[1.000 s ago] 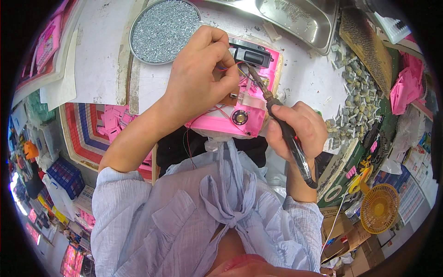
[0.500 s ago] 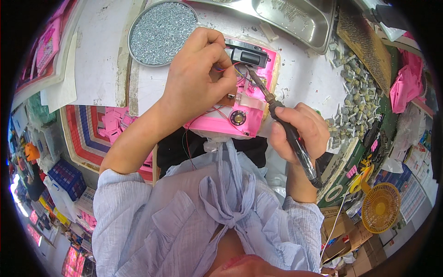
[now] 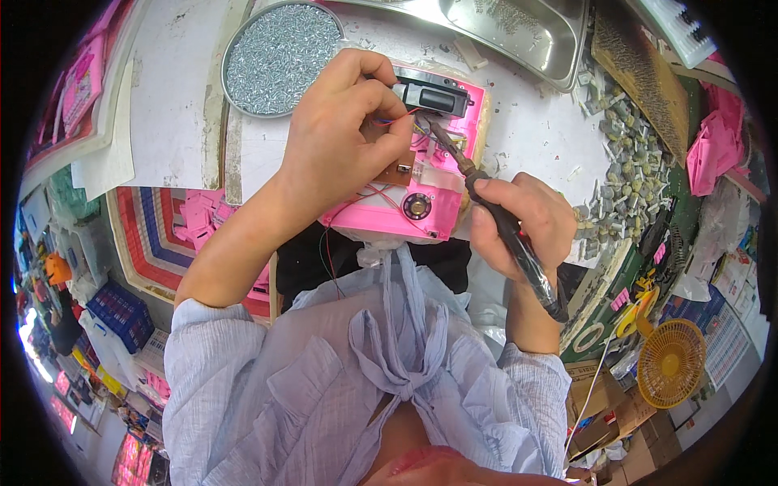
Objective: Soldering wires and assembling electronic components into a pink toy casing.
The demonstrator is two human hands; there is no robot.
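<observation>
A pink plastic casing (image 3: 369, 217) lies on the bench before me, with a black module (image 3: 438, 100), a brown circuit board (image 3: 397, 172) and a small round speaker (image 3: 417, 206) in it. My left hand (image 3: 352, 121) is over its left side, thumb and forefinger pinched on thin coloured wires (image 3: 387, 121). In my right hand (image 3: 531, 223) is a soldering iron (image 3: 510, 235) with a dark handle. Its tip slants up and left, close to the wires below the black module. Whether tip and wire touch I cannot tell. My left fingers hide part of the casing.
A round metal tray of small screws (image 3: 284, 58) stands at the far left. A steel tray (image 3: 551, 49) is at the back. Several small metal parts (image 3: 628, 178) lie heaped on the right, near a yellow basket (image 3: 671, 363). Pink parts (image 3: 198, 217) fill a striped container at left.
The soldering iron and my right hand have shifted slightly up and left, the tip a little farther left. My left hand keeps its pinch on the wires, almost still.
</observation>
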